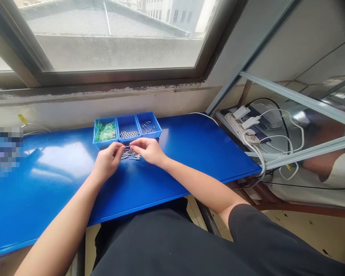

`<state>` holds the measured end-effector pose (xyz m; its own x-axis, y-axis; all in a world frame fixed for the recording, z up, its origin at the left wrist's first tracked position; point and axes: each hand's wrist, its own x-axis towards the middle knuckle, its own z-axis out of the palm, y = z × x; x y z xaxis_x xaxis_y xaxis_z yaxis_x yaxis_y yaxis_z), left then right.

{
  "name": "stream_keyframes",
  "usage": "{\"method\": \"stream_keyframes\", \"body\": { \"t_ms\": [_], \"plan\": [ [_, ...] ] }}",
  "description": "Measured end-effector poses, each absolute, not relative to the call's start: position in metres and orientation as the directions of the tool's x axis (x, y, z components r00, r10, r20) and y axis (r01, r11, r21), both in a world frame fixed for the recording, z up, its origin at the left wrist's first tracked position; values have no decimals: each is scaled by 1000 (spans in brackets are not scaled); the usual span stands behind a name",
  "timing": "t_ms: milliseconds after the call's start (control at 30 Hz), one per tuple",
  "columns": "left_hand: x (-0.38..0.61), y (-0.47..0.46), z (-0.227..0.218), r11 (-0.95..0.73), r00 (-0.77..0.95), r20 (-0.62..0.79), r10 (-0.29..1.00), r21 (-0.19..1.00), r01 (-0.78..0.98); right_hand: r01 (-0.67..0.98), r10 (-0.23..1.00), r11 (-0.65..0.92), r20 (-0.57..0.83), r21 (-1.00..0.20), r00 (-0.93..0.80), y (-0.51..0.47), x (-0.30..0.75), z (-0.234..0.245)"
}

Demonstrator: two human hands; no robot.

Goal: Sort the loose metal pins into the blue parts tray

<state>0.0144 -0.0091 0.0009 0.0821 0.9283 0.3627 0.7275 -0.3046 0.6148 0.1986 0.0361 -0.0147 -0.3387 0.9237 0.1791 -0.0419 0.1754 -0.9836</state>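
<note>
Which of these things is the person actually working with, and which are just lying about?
Seem part of the work: the left hand, the right hand, the small metal pins between them, the blue divided tray, its silver tubes, its green packets.

Seem just lying about: the power strip, the white cables, the window.

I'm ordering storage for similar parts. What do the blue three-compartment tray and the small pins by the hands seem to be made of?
The blue tray looks like moulded plastic, with smooth, slightly glossy walls and softly rounded corners. The small pins look like metal, probably steel, given their bright silvery glints, though the exact alloy or plating can't be told at this size.
</note>
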Motion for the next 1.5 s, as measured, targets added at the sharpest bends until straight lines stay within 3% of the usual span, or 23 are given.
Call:
{"method": "stream_keyframes", "body": {
  "t_ms": [1500],
  "plan": [
    [14, -9, 0, -332, 89, 395, 914, 607, 722, -75, 932, 136, 153, -988, -327, 36, 198, -12]
  ]
}}
